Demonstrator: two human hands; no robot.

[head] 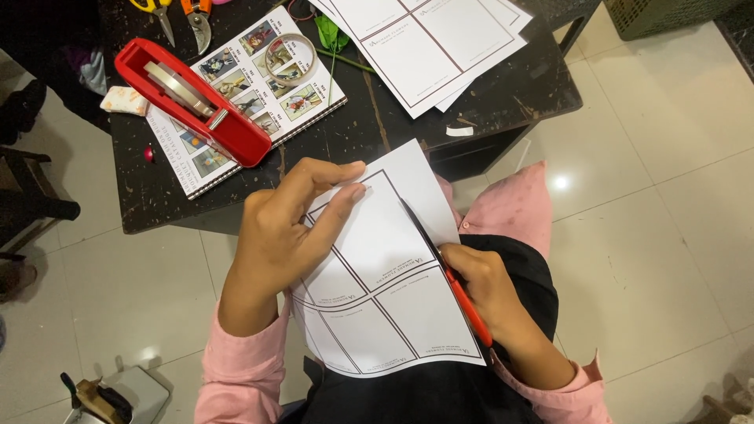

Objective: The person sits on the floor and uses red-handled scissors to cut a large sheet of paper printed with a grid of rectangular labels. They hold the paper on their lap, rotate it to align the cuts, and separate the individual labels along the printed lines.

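We see the left hand [279, 232] gripping the white printed sheet of paper with dark ruled boxes [377, 283] along its left edge, thumb underneath and fingers [345, 198] laid flat across the top panel, pinching the sheet so that it bows a little. The right hand [491, 286] is closed around the red handles of a pair of scissors with dark blades [444, 263]; the blades run up along the right margin of the sheet, their tip lying against the paper near its upper right edge. We cannot tell how far apart the blades stand. The sheet is held in the air above the person's lap, just in front of the near edge of the table, over dark clothing and pink sleeves.

Beyond the hands stands the dark, scuffed wooden table [503, 86]. On it, to the left, lies a red tape dispenser [192, 102], resting across a spiral-bound booklet with small colour pictures [259, 86]. A clear ring of tape [290, 59] sits on that booklet. At the far right of the table lies a stack of similar white printed sheets [440, 39], with a green leafy stem [334, 39] beside it. At the top left edge we make out yellow-handled scissors [157, 12] and orange-handled pruning shears [196, 16]. Pale glossy floor tiles [667, 196] surround the table.
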